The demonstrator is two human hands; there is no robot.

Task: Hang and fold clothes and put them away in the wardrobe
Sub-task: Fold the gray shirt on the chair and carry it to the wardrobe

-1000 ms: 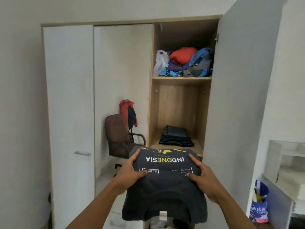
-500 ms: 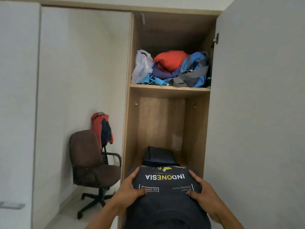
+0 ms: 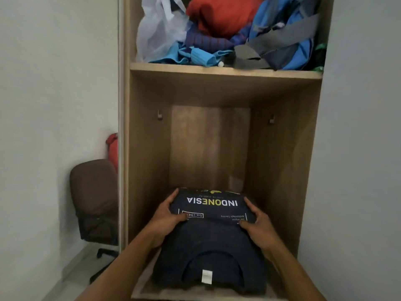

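A folded dark T-shirt (image 3: 211, 242) with "INDONESIA" printed on it lies inside the wardrobe's lower compartment, over the wooden shelf (image 3: 195, 291). My left hand (image 3: 166, 220) grips its left edge and my right hand (image 3: 259, 224) grips its right edge, thumbs on top. The collar and white label face me. The dark folded clothes seen earlier on this shelf are hidden under the T-shirt.
The upper shelf (image 3: 225, 71) holds a heap of loose clothes (image 3: 225, 29) and a white plastic bag (image 3: 158, 33). The open wardrobe door (image 3: 355, 148) stands at the right. A brown office chair (image 3: 95, 200) is at the left.
I have stepped closer to the wardrobe. Both hands have carried the T-shirt forward into the lower compartment, and it now covers the dark pile on the shelf.
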